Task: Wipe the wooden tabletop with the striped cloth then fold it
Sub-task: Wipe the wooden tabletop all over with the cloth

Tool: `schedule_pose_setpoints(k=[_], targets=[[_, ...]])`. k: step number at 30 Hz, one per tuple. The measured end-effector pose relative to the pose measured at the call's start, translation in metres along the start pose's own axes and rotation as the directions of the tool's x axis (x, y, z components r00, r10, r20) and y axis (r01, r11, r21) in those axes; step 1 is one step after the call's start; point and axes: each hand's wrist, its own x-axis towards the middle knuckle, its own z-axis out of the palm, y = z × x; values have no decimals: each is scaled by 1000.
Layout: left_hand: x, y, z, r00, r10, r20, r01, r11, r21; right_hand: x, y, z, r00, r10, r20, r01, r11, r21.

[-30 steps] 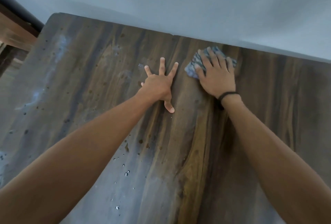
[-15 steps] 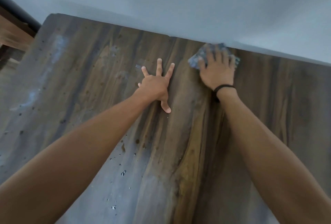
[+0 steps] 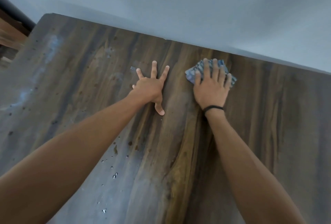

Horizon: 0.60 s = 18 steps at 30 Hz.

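The right hand (image 3: 211,89) presses flat, with straight fingers, on the bunched-up cloth (image 3: 200,69) near the far edge of the table (image 3: 268,134), so it can rub the wood. The left hand (image 3: 150,87) holds nothing and rests spread out beside it, probably to steady the person.

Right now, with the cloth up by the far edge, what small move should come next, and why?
Probably draw the right hand, pressing the striped cloth flat by the wall, back toward the body and leftward: droplets and pale smears lie leftward on the tabletop. The left hand rests spread nearby.
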Motion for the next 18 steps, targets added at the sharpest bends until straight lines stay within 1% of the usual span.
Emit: schedule_pose_setpoints(k=[1, 3, 4, 5, 6, 7, 8, 9, 10, 11, 12, 13, 15, 16, 17, 18], targets=[[0, 1, 0, 1000, -2, 3, 2, 1000, -5, -9, -7, 2, 998, -63, 19, 63, 998, -23], [-1, 1, 1, 1000, -8, 1, 8, 1000, 8, -25, 1, 3, 957, -279, 81, 282, 959, -19], [-1, 0, 2, 1000, -10, -3, 10, 1000, 14, -27, 13, -1, 948, -304, 97, 307, 952, -15], [-1, 0, 1, 1000, -12, -6, 12, 1000, 13, -24, 20, -6, 968, -240, 80, 242, 970, -19], [0, -1, 1, 1000, -11, -3, 11, 1000, 8, -17, 23, -9, 990, -124, 59, 125, 992, -6], [0, 0, 0, 1000, -9, 5, 9, 1000, 3, -14, 21, -9, 998, -17, 62, 16, 1000, 7], [0, 1, 0, 1000, -8, 11, 8, 1000, 1, -16, 14, -8, 996, -6, 90, 6, 1000, 0], [-1, 1, -1, 1000, -8, 12, 8, 1000, 4, -25, 7, -6, 988, -100, 120, 103, 994, -20], [-1, 1, -1, 1000, -10, 10, 10, 1000, 10, -34, 6, -5, 963, -232, 138, 238, 971, -23], [-2, 0, 0, 1000, -13, 5, 12, 1000, 16, -39, 12, -5, 932, -331, 148, 337, 941, -16], [-2, 0, 0, 1000, -11, -1, 11, 1000, 19, -38, 21, -8, 925, -352, 143, 358, 933, -22], [-1, -1, 1, 1000, -6, -7, 6, 1000, 20, -31, 27, -9, 950, -291, 114, 296, 955, -29], [0, -1, 0, 1000, 5, -10, -5, 1000, 11, -16, 23, -9, 996, -71, 46, 72, 997, -29], [1, -1, 1, 1000, 9, -13, -9, 1000, 10, -14, 15, -5, 998, -35, 47, 37, 999, -37], [1, -1, 1, 1000, 11, -18, -11, 1000, 13, -17, 8, -3, 992, -98, 75, 102, 993, -52], [0, -2, 1, 1000, 10, -18, -10, 1000, 17, -20, 6, -2, 973, -202, 110, 208, 977, -51]])
